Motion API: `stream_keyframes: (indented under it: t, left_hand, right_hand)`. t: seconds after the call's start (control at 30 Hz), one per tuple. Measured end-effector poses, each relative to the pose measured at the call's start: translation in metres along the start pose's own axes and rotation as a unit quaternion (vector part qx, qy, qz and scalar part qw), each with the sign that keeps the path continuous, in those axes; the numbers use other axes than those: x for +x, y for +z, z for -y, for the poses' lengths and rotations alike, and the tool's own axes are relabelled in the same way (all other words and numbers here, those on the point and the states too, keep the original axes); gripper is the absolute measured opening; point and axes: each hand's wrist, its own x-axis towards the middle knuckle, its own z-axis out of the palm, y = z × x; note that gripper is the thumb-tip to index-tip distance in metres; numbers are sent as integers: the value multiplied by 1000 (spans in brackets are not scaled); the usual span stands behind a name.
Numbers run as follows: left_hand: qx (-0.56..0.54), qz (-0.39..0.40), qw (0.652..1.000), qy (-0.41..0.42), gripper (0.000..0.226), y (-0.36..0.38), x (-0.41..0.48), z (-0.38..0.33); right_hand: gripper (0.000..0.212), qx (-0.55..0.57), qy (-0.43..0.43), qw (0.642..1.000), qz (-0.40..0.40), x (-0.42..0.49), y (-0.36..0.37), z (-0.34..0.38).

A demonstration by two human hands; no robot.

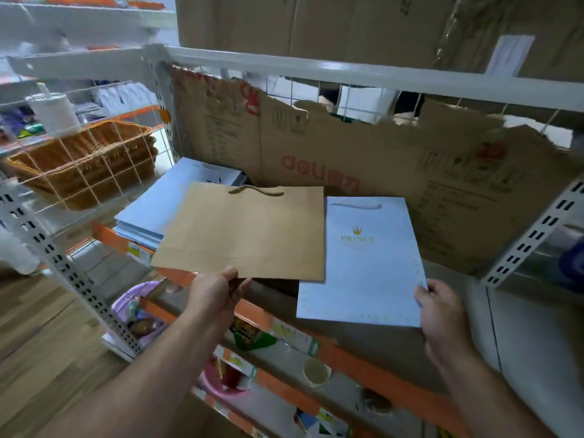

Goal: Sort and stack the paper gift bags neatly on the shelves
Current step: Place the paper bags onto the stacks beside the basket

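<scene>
Obs. 1: The left hand point(218, 289) pinches the lower edge of a flat brown kraft-paper gift bag point(246, 232), thumb on top and fingers curled beneath. We see the bag held level above the left part of the grey shelf with the orange front rail point(363, 352). Its twisted brown cord handle points to the back of the shelf.

Obs. 2: The right hand point(442, 311) grips the lower right corner of a flat pale blue paper gift bag with a gold crown print point(363, 263). This bag also sits above the shelf, near its front edge, with its white cord handle towards the back. The brown bag's right edge slightly overlaps the blue bag's left edge.

Obs. 3: A stack of pale blue flat paper bags point(148, 210) lies at the left end of the shelf. The brown bag covers its right side in our view.

Obs. 4: A torn brown cardboard sheet with red lettering point(347, 147) stands along the back of the shelf, against the white wire grid.

Surroundings: large cardboard boxes point(347, 23) sit on the level above. An orange woven basket point(85, 159) rests on the neighbouring rack to the left. On a lower shelf we note a paper cup point(316, 373) and, further left, a lilac plastic basin point(132, 298).
</scene>
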Motion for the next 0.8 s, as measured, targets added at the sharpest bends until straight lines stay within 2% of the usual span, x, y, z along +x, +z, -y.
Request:
stream_keyframes:
  t: [0.13, 0.27, 0.37, 0.47, 0.53, 0.67, 0.8]
  left_hand:
    - [31, 35, 998, -34, 18, 4, 30, -7]
    - [61, 84, 992, -69, 12, 3, 54, -16]
    - [70, 88, 990, -89, 30, 1, 70, -18]
    - [105, 103, 981, -123, 17, -2, 74, -19]
    - [130, 108, 976, -137, 13, -4, 74, -20]
    - [155, 145, 965, -152, 9, -2, 75, -16]
    - [145, 153, 966, -151, 33, 14, 67, -6]
  right_hand:
    - [24, 22, 23, 996, -79, -18, 1, -3]
    - [13, 51, 39, 983, -174, -50, 10, 2]
    - [11, 68, 47, 966, -245, -73, 12, 0]
    - [15, 87, 67, 946, -306, -100, 12, -3]
    - [16, 91, 80, 938, -324, -115, 11, -1]
    - [15, 91, 83, 942, -312, -133, 10, 7]
    - [17, 77, 74, 952, -286, -138, 15, 9]
